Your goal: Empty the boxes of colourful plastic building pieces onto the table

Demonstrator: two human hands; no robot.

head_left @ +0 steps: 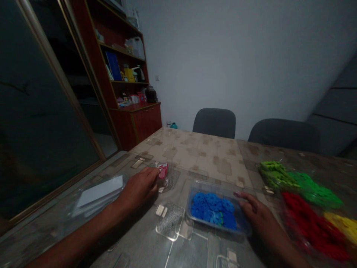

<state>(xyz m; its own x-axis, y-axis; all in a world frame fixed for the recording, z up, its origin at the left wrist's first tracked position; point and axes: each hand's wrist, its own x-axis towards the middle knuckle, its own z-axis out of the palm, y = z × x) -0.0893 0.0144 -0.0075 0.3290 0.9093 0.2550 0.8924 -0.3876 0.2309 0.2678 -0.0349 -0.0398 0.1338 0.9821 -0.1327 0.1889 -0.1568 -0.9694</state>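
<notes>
My left hand (145, 180) reaches out over the table with its fingers curled at a small clear plastic packet with a red-and-white label (163, 171). Its fingertips are partly hidden behind the knuckles. To the right, my right hand (255, 210) grips the right side of a clear plastic container (195, 184), with fingers over the rim; the thumb is not plain to see. Inside the container lie several blue, flat-looking pieces (209, 204), a few of them lighter blue with a touch of green.
White flat slabs or cards (100, 191) in clear wrapping lie at left. On the right are piles of olive-green (276, 173), bright green (315, 188), red (312, 225) and yellow pieces (343, 225). Two grey chairs (214, 121) stand behind the patterned table (206, 150).
</notes>
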